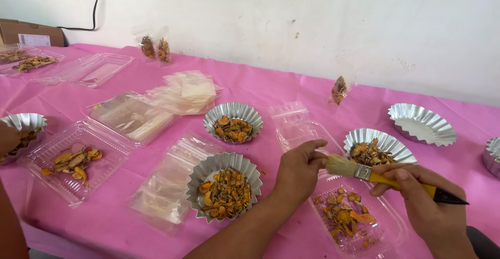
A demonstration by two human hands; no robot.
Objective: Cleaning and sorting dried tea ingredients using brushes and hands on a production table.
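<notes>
Yellow-handled brush (364,173): light, stiff; right hand (427,201) fingers wrapped round handle, left hand (299,168) fingers pinching soft bristles.

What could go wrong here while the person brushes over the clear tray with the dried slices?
The brush in the right hand might sweep light dried slices out of the shallow clear tray onto the pink cloth. The left hand sits close to the foil cup and could tip it.

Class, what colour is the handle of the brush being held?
Yellow with a black tip, on the brush; head view.
</notes>
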